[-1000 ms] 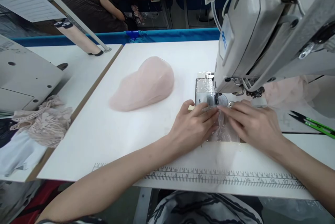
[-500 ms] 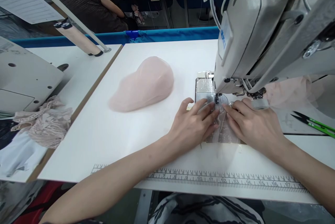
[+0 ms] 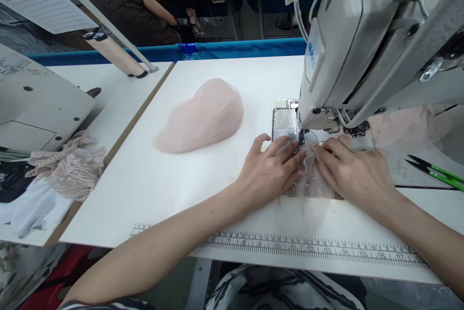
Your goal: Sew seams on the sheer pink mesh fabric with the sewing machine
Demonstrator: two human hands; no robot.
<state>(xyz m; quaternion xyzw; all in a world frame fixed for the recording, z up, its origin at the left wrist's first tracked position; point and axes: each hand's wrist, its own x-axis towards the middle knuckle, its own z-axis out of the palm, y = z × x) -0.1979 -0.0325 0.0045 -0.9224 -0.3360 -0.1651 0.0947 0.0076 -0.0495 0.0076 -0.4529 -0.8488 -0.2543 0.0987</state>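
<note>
At the needle of the white sewing machine [image 3: 333,49], a thin, see-through piece of fabric [image 3: 313,182] lies over the metal plate and hangs toward the table's front. My left hand [image 3: 273,167] rests on the fabric's left side with fingers spread, fingertips close to the presser foot [image 3: 302,136]. On the other side, my right hand [image 3: 353,167] has its fingers bent, thumb and forefinger pressed together at the fabric's edge just right of the foot. The fabric under my fingers is partly hidden.
A pale pink sheer pile [image 3: 203,117] lies left of the machine. Green-handled thread snips [image 3: 437,172] and more pink fabric [image 3: 402,126] are on the right. A printed ruler [image 3: 308,249] runs along the front edge. Lace trim [image 3: 78,167] sits far left; a person [image 3: 134,10] is beyond.
The view has shifted slightly, moving the surroundings a little to the right in the picture. Both hands stay at the presser foot in nearly the same pose.
</note>
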